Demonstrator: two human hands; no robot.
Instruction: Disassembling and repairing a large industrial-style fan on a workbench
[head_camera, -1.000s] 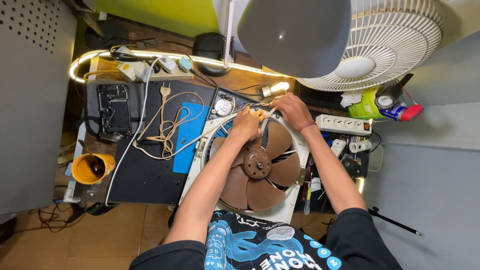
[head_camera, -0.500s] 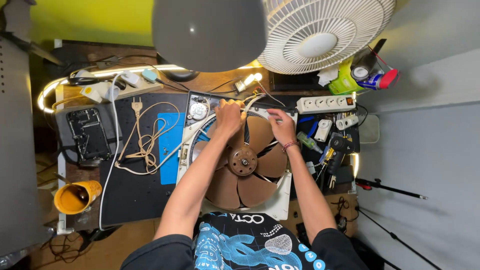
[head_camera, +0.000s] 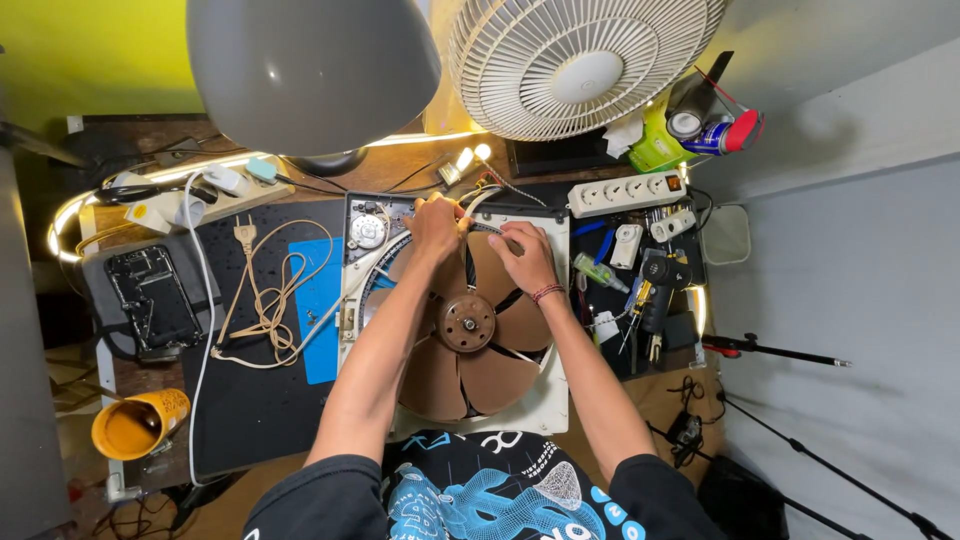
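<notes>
The fan (head_camera: 465, 325), a square white frame with brown blades and a round hub, lies flat at centre frame on the desk (head_camera: 250, 420), directly ahead of the person's chest. Both hands work at its upper edge, above the hub. The left hand (head_camera: 437, 228) sits at the top rim, fingers curled together on a pale wire (head_camera: 480, 200) that runs up toward the top of the frame. The right hand (head_camera: 527, 256) rests just beside it to the right, fingers bent down onto the rim and blade; whether they pinch anything I cannot tell. The wire's long axis runs from the left hand up and right, away from the person. The left hand is nearer to it.

Containers: an orange cup (head_camera: 138, 424) at lower left lies tilted on its side, mouth toward the camera; contents not discernible.

A beige cord (head_camera: 268, 300) lies coiled on the black mat, left of the fan. A white power strip (head_camera: 625, 193) lies upper right. A lamp shade (head_camera: 312, 70) and a white fan grille (head_camera: 580, 62) fill the top of the frame.
</notes>
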